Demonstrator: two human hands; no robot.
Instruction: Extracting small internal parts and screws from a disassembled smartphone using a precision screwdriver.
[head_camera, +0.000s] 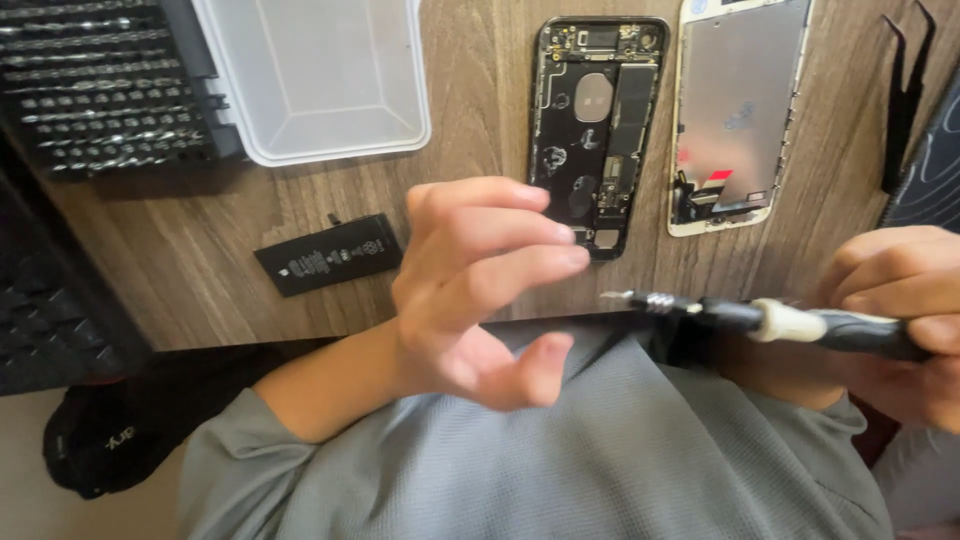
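Screwdriver (790, 322), black with a white collar, lies level in the right hand (900, 310), fingers wrapped around its handle, just below the opened phone body (598, 130). Left hand (480, 290) hovers nearby, fingers spread, empty; the battery (328, 255) rests left of the phone.

Soft, even light, seemingly from above. The left hand (480, 290) is motion-blurred; glare whitens the plastic tray (315, 80).

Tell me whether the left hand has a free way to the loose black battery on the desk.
Probably yes. The left hand is open and empty, hovering above the wooden desk, and the black battery lies beside it with nothing between them or on top of it.
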